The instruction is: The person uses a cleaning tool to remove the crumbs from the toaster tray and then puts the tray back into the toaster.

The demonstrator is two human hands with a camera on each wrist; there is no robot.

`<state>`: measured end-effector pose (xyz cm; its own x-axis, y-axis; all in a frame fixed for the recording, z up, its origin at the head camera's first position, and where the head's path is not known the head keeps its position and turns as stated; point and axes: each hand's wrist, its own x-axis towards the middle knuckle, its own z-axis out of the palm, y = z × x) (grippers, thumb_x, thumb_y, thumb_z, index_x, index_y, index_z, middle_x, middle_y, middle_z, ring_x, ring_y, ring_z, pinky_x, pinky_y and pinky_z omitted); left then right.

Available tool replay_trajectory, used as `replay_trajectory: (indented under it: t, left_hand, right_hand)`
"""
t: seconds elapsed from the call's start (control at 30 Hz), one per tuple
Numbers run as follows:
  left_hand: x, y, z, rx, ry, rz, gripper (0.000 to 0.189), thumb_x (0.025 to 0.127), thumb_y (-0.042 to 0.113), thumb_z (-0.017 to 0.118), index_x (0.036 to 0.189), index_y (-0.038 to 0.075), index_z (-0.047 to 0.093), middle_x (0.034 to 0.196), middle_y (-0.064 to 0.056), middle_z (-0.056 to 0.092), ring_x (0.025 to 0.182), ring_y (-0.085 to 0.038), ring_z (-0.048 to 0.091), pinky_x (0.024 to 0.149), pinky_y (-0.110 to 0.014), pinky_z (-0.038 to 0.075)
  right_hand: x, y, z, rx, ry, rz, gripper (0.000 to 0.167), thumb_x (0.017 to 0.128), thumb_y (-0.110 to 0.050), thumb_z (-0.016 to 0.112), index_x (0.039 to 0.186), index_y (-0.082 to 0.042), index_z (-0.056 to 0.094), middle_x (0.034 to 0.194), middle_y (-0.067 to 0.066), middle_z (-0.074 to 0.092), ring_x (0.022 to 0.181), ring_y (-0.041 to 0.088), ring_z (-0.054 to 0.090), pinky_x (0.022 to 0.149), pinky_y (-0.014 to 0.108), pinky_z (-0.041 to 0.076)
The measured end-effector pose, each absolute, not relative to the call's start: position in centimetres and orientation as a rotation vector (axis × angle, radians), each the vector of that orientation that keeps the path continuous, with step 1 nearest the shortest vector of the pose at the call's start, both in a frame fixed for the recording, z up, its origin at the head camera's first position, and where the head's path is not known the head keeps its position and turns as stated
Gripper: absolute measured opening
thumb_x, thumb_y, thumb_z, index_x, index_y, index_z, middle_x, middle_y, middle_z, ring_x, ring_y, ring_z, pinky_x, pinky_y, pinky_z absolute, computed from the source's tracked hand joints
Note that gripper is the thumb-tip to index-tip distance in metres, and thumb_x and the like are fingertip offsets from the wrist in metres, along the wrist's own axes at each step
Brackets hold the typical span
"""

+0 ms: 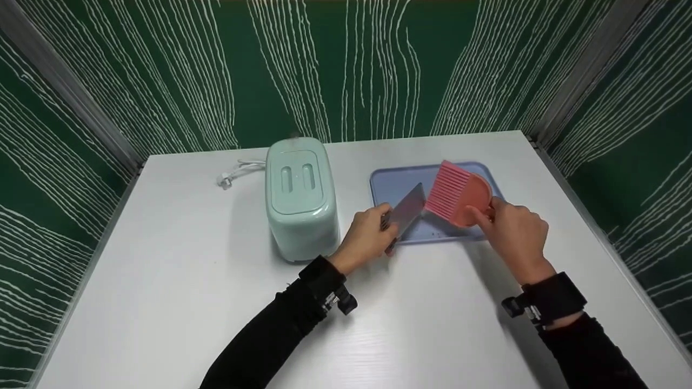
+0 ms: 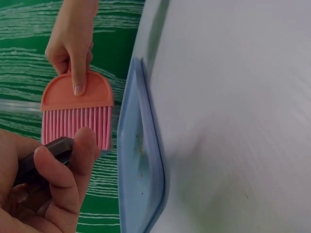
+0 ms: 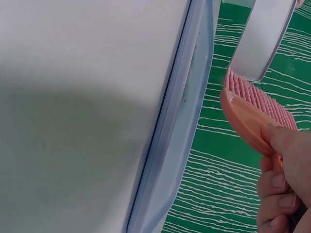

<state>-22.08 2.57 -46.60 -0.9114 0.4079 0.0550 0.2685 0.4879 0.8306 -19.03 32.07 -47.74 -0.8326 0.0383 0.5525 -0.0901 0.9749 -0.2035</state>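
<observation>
My left hand (image 1: 367,235) grips the dark end of a flat metal crumb tray (image 1: 406,210), which is tilted above a blue tray (image 1: 386,186). My right hand (image 1: 513,229) holds a small orange brush (image 1: 477,201) by its handle, the thumb pressed on the brush's flat back. In the right wrist view the pink bristles (image 3: 260,99) meet the lower end of the crumb tray (image 3: 262,36). Small crumbs (image 2: 141,150) lie in the blue tray, seen in the left wrist view.
A mint-green toaster (image 1: 300,200) with two covered slots stands left of the blue tray. Its white cord and plug (image 1: 224,181) lie behind it to the left. Green walls with white streaks (image 1: 378,70) border the white table (image 1: 162,270).
</observation>
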Motion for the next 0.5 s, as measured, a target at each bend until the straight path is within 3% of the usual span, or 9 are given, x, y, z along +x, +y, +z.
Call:
replay_trajectory:
  t: [0.17,0.5]
  left_hand:
    - [-22.06,2.52,-46.59,0.593,2.611,1.383,0.006,0.104,0.010,0.059,0.101,0.012,0.063,0.081,-0.003,0.075,0.049,-0.007,0.067,0.047,-0.022,0.050]
    - [-22.03,2.62,-46.59,0.595,2.587,1.384,0.004,0.103,0.009,0.059,0.100,0.011,0.062,0.084,-0.005,0.076,0.053,-0.014,0.072,0.046,-0.022,0.051]
  right_hand:
    - [-19.06,32.19,-47.66,0.025,-2.512,0.322,0.049,0.096,-0.044,0.081,0.078,-0.002,0.063,0.058,0.019,0.062,0.044,0.033,0.053,0.045,0.031,0.023]
    - [-19.55,31.53,-47.59,0.035,-2.447,0.317,0.046,0.097,-0.040,0.081,0.079,-0.003,0.062,0.059,0.018,0.062,0.044,0.033,0.053,0.046,0.031,0.023]
